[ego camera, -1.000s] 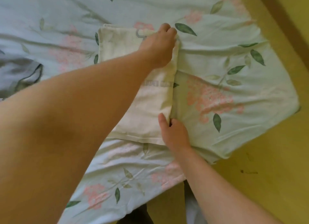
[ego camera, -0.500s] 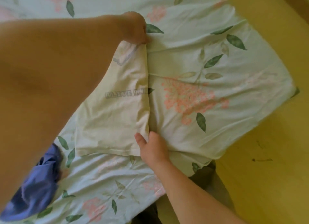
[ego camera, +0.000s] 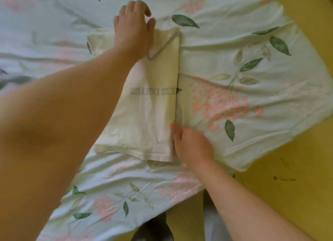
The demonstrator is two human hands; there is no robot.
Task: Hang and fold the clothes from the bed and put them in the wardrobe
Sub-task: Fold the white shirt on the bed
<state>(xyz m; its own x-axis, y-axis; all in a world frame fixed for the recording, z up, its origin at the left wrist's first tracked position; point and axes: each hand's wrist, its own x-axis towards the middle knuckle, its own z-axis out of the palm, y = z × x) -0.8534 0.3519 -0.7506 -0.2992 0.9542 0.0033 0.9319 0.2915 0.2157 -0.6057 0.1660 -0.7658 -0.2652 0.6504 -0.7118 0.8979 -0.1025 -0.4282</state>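
Cream shirt lay folded under left hand, fingers spread; right hand beside hem, grip unclear. Uneven release risked unfolding.

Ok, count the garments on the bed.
1 for sure: the cream T-shirt, folded lengthwise, in the middle of the bed. A blurred grey shape at the picture's left edge may be a second; the left forearm could hide more.

light: soft, even, bright | shadows: faint | focus: slightly blurred throughout | edges: wide-angle bend
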